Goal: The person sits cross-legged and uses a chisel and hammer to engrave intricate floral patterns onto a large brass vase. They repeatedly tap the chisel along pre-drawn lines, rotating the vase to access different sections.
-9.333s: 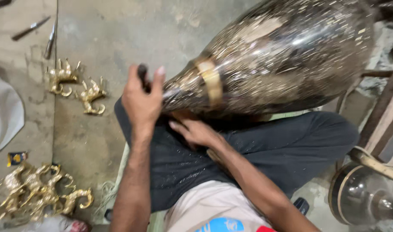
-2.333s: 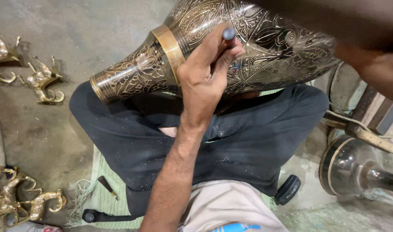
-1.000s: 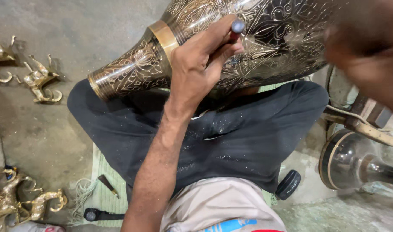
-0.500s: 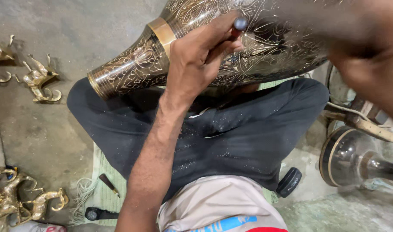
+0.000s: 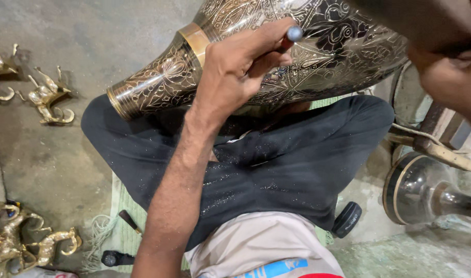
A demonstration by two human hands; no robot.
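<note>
A large engraved brass vase [image 5: 338, 46] lies on its side across my lap, its neck pointing left. My left hand [image 5: 235, 72] rests on the vase's shoulder, just right of the plain gold band, and grips a thin engraving tool [image 5: 293, 35] whose rounded end sticks up between my fingers. My right hand [image 5: 446, 77] is close to the camera at the right edge and blurred. A dark blurred shape sits above it, and I cannot tell whether the hand holds it.
Small brass animal figures lie on the concrete floor at the left [image 5: 47, 95] and in a heap at the lower left [image 5: 19, 242]. Another shiny metal vessel [image 5: 426, 188] lies at the right. A small tool [image 5: 128, 220] lies on the green mat [image 5: 123, 237].
Since the oldest frame my left hand has moved from the vase's mouth onto its body, gripping the tool. Over the last second it stays put while my blurred right hand drops at the right.
</note>
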